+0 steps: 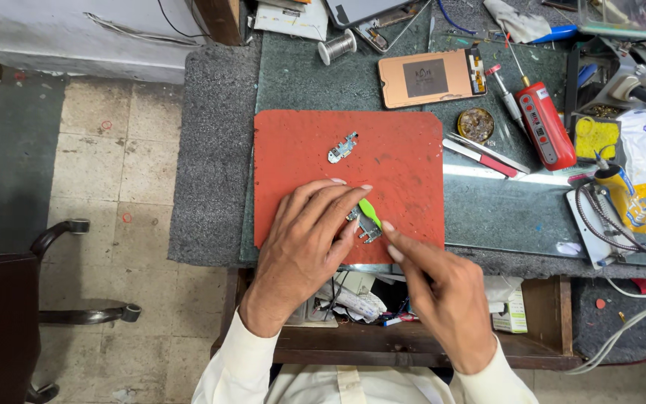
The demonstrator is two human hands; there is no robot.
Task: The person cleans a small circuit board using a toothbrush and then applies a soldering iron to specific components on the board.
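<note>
head cam | looks straight down from above | close over red mat (383,150) and workbench (211,150)

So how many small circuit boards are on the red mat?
2. One small circuit board lies loose near the red mat's top; the other board sits under the left hand and right hand. More may be hidden.

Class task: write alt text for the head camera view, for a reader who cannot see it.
Two bare hands, left hand and right hand, work a green tool against a small circuit board on a red mat. A second small board lies farther back on the cluttered repair bench.
</note>
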